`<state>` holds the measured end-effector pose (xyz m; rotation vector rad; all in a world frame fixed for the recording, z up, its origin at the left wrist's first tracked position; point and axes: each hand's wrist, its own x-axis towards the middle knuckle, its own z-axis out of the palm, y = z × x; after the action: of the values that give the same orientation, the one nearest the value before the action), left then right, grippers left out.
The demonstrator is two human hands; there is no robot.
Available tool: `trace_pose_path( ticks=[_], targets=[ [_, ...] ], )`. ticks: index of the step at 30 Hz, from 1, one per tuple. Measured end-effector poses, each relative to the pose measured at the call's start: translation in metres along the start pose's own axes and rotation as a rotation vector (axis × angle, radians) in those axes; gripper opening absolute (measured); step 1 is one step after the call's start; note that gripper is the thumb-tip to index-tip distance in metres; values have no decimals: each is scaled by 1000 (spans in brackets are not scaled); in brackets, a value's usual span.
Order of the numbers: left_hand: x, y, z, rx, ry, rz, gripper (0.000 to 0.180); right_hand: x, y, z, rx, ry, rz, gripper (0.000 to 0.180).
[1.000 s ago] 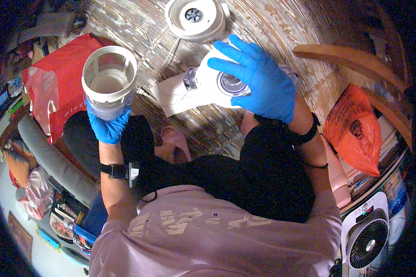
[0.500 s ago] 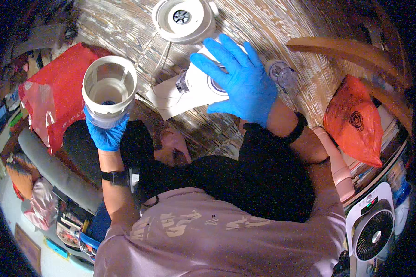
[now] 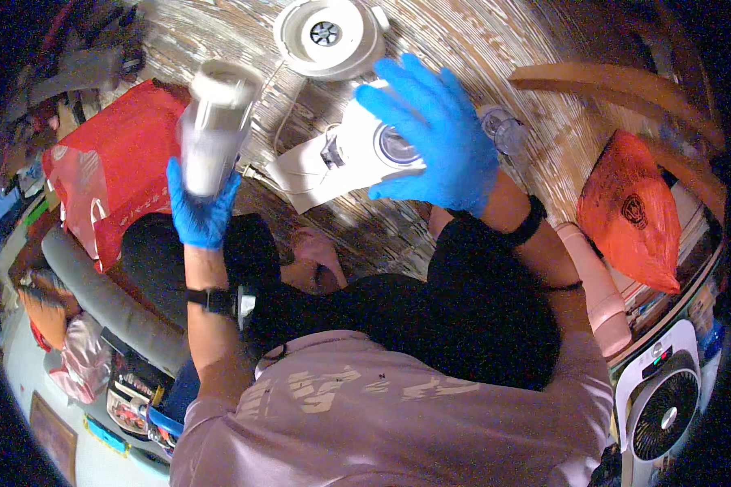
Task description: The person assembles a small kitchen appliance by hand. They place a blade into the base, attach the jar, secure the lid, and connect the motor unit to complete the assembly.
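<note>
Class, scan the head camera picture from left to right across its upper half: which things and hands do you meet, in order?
Red bag → left hand holding a blurred white cylinder → white appliance base → right hand → orange bag.

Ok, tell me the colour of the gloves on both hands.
Bright blue, on the left hand and the right hand; the head view shows them clearly.

Worn wood floor [image 3: 471, 49] w/ white appliance base [image 3: 333, 158], round lid [image 3: 326, 36], red bag [image 3: 126, 166].
</note>
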<state>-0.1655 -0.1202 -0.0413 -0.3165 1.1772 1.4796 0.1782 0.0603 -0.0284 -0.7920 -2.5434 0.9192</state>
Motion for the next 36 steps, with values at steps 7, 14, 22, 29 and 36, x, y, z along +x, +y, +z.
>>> trace_pose_path(
  ticks=[7, 14, 22, 29, 36],
  targets=[
    [99, -28, -33, 65, 183, 78, 64, -23, 28, -39, 193, 546, 293, 49],
    [150, -53, -55, 183, 227, 176, 63, -60, 41, -32, 404, 377, 422, 43],
    [159, -35, -53, 611, 465, 5, 62, -56, 53, -15, 363, 74, 507, 52],
    [19, -77, 137, 1388, -512, 887, 109, -53, 69, 14, 500, 69, 272, 86],
    [-21, -131, 218, 2170, -737, 732, 135, -59, 72, 21, 583, 4, 267, 94]
  ],
)
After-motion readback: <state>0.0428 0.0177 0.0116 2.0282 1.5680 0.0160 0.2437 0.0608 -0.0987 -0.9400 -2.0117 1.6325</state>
